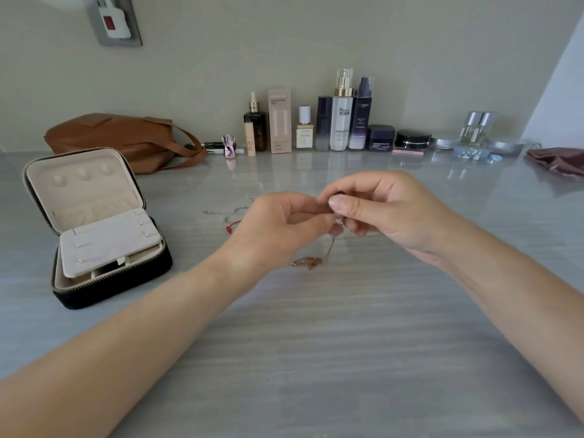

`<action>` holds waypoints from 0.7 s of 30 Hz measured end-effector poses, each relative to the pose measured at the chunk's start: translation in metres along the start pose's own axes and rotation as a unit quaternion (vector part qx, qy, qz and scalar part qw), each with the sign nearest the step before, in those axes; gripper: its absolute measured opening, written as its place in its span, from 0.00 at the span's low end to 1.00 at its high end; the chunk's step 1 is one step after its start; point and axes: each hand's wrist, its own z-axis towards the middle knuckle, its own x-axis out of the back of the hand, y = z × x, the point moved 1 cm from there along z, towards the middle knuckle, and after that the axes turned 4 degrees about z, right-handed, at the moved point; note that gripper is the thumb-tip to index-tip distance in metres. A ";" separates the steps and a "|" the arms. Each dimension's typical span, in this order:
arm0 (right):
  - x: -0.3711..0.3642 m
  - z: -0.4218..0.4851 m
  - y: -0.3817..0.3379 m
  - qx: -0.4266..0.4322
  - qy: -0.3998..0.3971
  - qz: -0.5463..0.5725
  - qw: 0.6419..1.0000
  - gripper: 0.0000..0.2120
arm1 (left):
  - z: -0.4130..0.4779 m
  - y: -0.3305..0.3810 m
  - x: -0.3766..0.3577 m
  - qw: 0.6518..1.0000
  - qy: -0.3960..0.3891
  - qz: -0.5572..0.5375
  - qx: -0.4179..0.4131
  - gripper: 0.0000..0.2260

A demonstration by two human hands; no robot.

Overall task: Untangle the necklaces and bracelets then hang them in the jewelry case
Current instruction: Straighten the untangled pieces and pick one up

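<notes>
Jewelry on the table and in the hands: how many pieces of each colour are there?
Gold chain: 1
Silver chain: 1, as far as shows
Red cord: 1
Total: 3

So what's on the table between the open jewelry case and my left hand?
Head view: a silver chain and a red cord lie just beside the left hand; nearer the jewelry case the tabletop is bare.
</notes>
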 end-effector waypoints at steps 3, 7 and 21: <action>0.001 0.001 -0.001 0.006 0.013 0.013 1.000 0.08 | 0.002 -0.002 0.004 0.998 0.029 -0.038 0.037 0.06; 0.002 0.002 -0.001 -0.005 0.033 0.066 0.997 0.09 | 0.005 0.000 0.008 0.987 0.002 -0.142 0.080 0.12; 0.013 0.002 -0.005 0.004 0.101 0.095 0.990 0.09 | 0.009 -0.001 0.025 0.965 0.034 -0.231 0.123 0.14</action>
